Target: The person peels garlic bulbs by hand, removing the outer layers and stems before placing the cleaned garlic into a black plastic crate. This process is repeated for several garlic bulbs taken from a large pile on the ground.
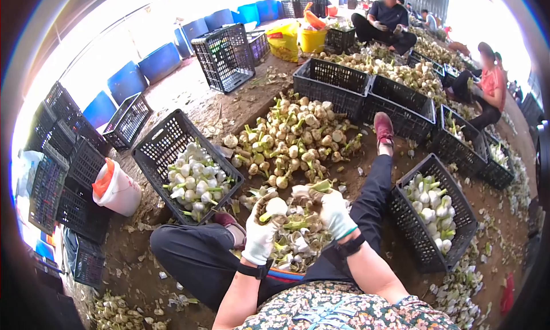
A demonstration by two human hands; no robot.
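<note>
Over the peelings between my legs, my left hand (260, 235), in a white glove with soiled fingers, is closed around a whitish garlic bulb (275, 208) with a short green stem. To its right, my gloved right hand (337, 216) pinches a strip of garlic peel (321, 186), partly hidden by the fingers. The two hands are apart. Beneath them lies a heap of garlic peelings (295, 241). Just beyond is a pile of untrimmed garlic bulbs (292, 138), brownish with stem stubs.
A black crate (154, 141) holding cleaned garlic is at left; another crate (427, 247) with bulbs stands at right. More crates (332, 81) line the pile's far side. A white bucket (119, 189) stands far left. Two people (389, 18) (490, 86) sit farther back.
</note>
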